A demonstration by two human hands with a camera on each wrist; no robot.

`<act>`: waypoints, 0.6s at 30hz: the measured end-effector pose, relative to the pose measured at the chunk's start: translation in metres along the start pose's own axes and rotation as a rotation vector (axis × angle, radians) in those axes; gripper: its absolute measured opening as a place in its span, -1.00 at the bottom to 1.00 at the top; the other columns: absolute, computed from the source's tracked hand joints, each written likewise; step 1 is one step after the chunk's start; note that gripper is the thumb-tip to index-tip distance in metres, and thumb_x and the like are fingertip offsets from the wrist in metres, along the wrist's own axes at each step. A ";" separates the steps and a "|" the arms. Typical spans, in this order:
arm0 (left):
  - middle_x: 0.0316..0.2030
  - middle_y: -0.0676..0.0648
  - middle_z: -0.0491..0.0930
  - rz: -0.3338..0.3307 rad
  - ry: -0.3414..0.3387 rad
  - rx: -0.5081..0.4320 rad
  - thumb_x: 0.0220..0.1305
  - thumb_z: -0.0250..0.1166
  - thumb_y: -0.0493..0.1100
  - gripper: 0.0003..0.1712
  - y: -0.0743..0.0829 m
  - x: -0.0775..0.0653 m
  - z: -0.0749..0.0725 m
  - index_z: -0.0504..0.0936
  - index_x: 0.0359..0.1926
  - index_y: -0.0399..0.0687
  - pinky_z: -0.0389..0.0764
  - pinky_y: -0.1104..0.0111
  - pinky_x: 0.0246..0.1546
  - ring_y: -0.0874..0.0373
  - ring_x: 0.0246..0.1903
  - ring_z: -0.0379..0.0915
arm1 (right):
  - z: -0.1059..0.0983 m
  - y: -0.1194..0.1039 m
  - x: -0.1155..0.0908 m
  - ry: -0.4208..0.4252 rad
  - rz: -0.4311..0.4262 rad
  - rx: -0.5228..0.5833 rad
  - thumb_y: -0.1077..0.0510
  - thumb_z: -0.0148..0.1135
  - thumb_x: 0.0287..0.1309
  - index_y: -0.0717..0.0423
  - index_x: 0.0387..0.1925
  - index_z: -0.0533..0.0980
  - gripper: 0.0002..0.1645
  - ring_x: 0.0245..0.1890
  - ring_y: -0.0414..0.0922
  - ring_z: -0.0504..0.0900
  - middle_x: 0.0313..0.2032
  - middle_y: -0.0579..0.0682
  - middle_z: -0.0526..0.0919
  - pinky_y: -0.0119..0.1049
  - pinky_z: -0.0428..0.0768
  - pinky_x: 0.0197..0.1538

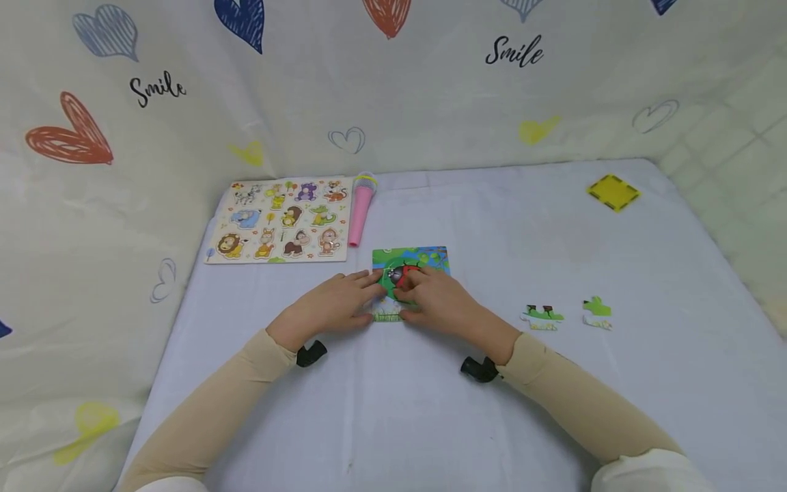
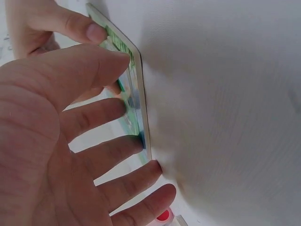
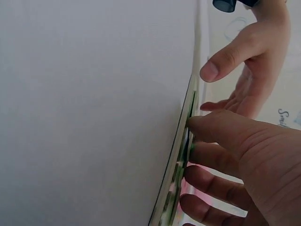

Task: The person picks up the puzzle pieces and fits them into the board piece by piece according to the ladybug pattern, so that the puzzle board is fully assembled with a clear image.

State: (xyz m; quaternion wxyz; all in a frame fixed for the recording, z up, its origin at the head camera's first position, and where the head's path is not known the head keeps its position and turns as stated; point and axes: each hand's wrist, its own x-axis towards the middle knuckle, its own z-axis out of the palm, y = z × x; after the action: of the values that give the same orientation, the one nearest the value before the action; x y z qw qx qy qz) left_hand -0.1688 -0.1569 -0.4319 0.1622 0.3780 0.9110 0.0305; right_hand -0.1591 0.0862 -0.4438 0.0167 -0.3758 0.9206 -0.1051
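Note:
A small jigsaw board (image 1: 381, 254) with a red ladybug picture lies on the white-covered table, between both hands. My left hand (image 1: 332, 302) rests at its left side with the fingers spread, fingertips right at the edge. In the left wrist view these fingers look straight or slightly bent, and the thumb is close to the front corner. Over the right part of the picture, my right hand (image 1: 444, 301) touches the ladybug (image 1: 398, 275) area with its fingertips, covering much of it. The right wrist view shows its thumb (image 3: 211, 127) and fingers extended against the board.
Two loose jigsaw pieces, one with dark feet (image 1: 542, 314) and one green and white (image 1: 597, 313), lie to the right. Farther back are an animal puzzle board (image 1: 279, 220), a pink toy microphone (image 1: 361, 213) and a yellow square (image 1: 613, 192).

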 end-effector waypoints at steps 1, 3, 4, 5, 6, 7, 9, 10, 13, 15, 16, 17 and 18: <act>0.59 -0.17 0.15 0.002 0.002 -0.001 0.47 0.25 0.06 -0.35 0.000 0.000 0.000 0.38 0.49 0.05 0.43 -0.13 0.35 -0.13 0.56 0.11 | 0.000 -0.001 0.001 -0.006 0.001 -0.009 -0.07 0.44 0.24 -0.05 0.12 0.72 -0.55 -0.02 0.02 0.58 -0.07 0.01 0.67 -0.13 0.62 0.05; 0.59 -0.18 0.15 0.007 0.001 0.000 0.46 0.25 0.06 -0.31 -0.001 -0.001 0.000 0.35 0.53 0.07 0.43 -0.15 0.34 -0.16 0.56 0.11 | 0.000 -0.001 0.001 -0.023 0.001 -0.022 -0.08 0.43 0.25 -0.05 0.14 0.72 -0.54 -0.03 0.03 0.58 -0.08 0.02 0.66 -0.11 0.61 0.05; 0.59 -0.19 0.15 0.010 0.002 0.000 0.46 0.25 0.06 -0.31 -0.001 -0.001 0.000 0.35 0.53 0.09 0.44 -0.16 0.34 -0.17 0.56 0.11 | 0.000 -0.001 0.001 -0.034 0.002 -0.023 -0.10 0.43 0.25 -0.04 0.15 0.71 -0.52 -0.01 0.03 0.58 -0.06 0.03 0.65 -0.10 0.62 0.06; 0.59 -0.19 0.15 0.015 0.005 0.005 0.46 0.25 0.06 -0.32 -0.001 -0.001 0.001 0.36 0.53 0.12 0.45 -0.17 0.32 -0.17 0.56 0.11 | -0.001 -0.002 0.001 -0.043 0.005 -0.016 -0.10 0.43 0.25 -0.03 0.17 0.70 -0.50 0.01 0.03 0.58 -0.05 0.03 0.65 -0.09 0.61 0.08; 0.59 -0.20 0.15 0.019 0.007 0.010 0.46 0.25 0.06 -0.33 -0.001 -0.001 0.001 0.38 0.52 0.13 0.46 -0.17 0.31 -0.18 0.56 0.12 | -0.001 -0.001 0.001 -0.052 0.008 -0.007 -0.10 0.43 0.25 -0.02 0.18 0.69 -0.49 0.02 0.03 0.57 -0.04 0.03 0.64 -0.09 0.61 0.08; 0.58 -0.19 0.15 0.023 0.011 0.017 0.47 0.25 0.06 -0.35 -0.001 -0.002 0.001 0.40 0.51 0.14 0.47 -0.17 0.30 -0.18 0.55 0.12 | -0.002 -0.001 0.000 -0.059 0.010 0.004 -0.10 0.43 0.25 0.00 0.20 0.68 -0.47 0.03 0.03 0.57 -0.02 0.03 0.64 -0.08 0.61 0.09; 0.58 -0.19 0.17 0.029 0.024 0.032 0.47 0.24 0.05 -0.39 0.000 -0.002 0.001 0.44 0.49 0.16 0.49 -0.17 0.27 -0.18 0.55 0.14 | -0.003 -0.001 -0.003 -0.062 0.012 0.034 -0.08 0.43 0.25 0.04 0.22 0.66 -0.44 0.06 0.04 0.58 0.01 0.03 0.64 -0.05 0.61 0.12; 0.58 -0.19 0.18 0.030 0.029 0.037 0.47 0.24 0.05 -0.39 0.000 -0.002 0.001 0.44 0.48 0.16 0.50 -0.17 0.26 -0.17 0.54 0.15 | -0.004 -0.001 -0.005 -0.059 0.010 0.052 -0.07 0.42 0.26 0.06 0.23 0.65 -0.43 0.08 0.04 0.58 0.04 0.04 0.64 -0.04 0.60 0.13; 0.57 -0.18 0.19 0.031 0.040 0.050 0.48 0.24 0.04 -0.40 0.001 -0.003 0.002 0.45 0.48 0.18 0.52 -0.16 0.24 -0.16 0.54 0.16 | -0.007 0.001 -0.013 -0.040 0.007 0.089 -0.02 0.41 0.28 0.12 0.27 0.61 -0.42 0.11 0.06 0.62 0.10 0.06 0.66 0.01 0.61 0.15; 0.57 -0.18 0.19 0.027 0.042 0.051 0.48 0.24 0.04 -0.41 0.001 -0.004 0.001 0.45 0.48 0.17 0.52 -0.16 0.24 -0.16 0.54 0.17 | -0.009 0.003 -0.020 -0.027 0.019 0.102 0.00 0.42 0.28 0.13 0.28 0.60 -0.41 0.11 0.05 0.64 0.13 0.07 0.66 0.03 0.61 0.15; 0.57 -0.18 0.19 0.026 0.043 0.051 0.49 0.24 0.03 -0.41 0.002 -0.003 0.002 0.45 0.48 0.17 0.52 -0.16 0.23 -0.16 0.53 0.17 | -0.010 0.005 -0.024 -0.023 0.033 0.107 0.01 0.42 0.27 0.13 0.28 0.60 -0.41 0.12 0.05 0.63 0.14 0.06 0.66 0.04 0.61 0.15; 0.57 -0.18 0.19 0.025 0.044 0.052 0.49 0.23 0.03 -0.42 0.002 -0.003 0.002 0.46 0.47 0.17 0.53 -0.15 0.23 -0.16 0.53 0.18 | -0.012 0.006 -0.029 -0.017 0.049 0.105 0.02 0.43 0.26 0.11 0.27 0.61 -0.42 0.12 0.05 0.64 0.14 0.06 0.66 0.05 0.61 0.13; 0.57 -0.17 0.20 0.024 0.044 0.050 0.49 0.23 0.03 -0.42 0.002 -0.002 0.002 0.46 0.47 0.17 0.53 -0.14 0.23 -0.16 0.53 0.18 | -0.014 0.009 -0.034 -0.010 0.063 0.097 0.04 0.43 0.26 0.09 0.26 0.62 -0.45 0.10 0.06 0.64 0.12 0.06 0.66 0.05 0.61 0.10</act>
State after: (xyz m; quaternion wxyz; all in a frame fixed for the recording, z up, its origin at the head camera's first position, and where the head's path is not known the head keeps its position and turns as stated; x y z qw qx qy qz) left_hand -0.1653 -0.1572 -0.4326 0.1322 0.3922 0.9101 0.0181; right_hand -0.1424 0.1184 -0.4340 0.0428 -0.3457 0.9258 -0.1471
